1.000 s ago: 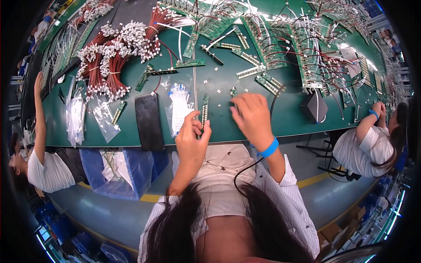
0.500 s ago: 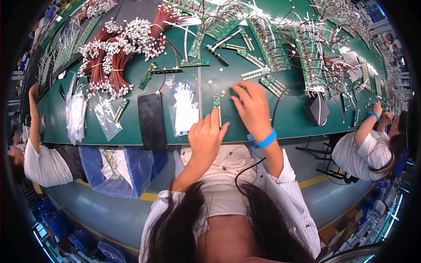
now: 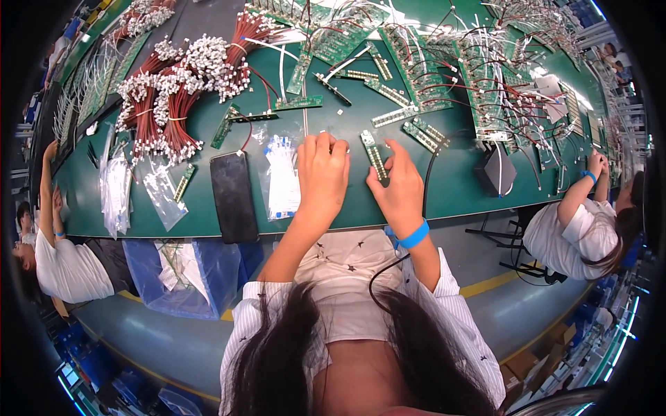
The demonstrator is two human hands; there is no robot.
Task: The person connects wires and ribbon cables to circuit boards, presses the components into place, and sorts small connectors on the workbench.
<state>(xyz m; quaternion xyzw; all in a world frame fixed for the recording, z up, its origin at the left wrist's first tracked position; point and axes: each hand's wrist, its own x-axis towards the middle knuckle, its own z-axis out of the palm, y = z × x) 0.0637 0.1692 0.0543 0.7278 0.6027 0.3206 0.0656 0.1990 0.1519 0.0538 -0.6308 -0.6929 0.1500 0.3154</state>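
Note:
My right hand (image 3: 401, 186) holds a narrow green circuit board (image 3: 373, 154) near its lower end, between thumb and fingers. A row of pale components runs along the board, which tilts slightly on the green table. To the left, my left hand (image 3: 323, 173) is closed, its fingertips bent down to the tabletop among tiny white pieces. Whatever it pinches, if anything, is hidden. Beside it lies a clear bag of white strips with blue ends (image 3: 283, 182). A blue band (image 3: 414, 235) circles my right wrist.
A black phone-like slab (image 3: 234, 197) lies at the table's front edge. Bundles of red wires with white connectors (image 3: 177, 121) are at the far left. Wired circuit boards (image 3: 416, 66) spread across the back. A dark box (image 3: 495, 172) stands at right. People sit on both sides.
My left hand has left the circuit board and moved forward to the tiny white pieces. The right hand has drawn back toward me onto the board, which now lies further right and tilted.

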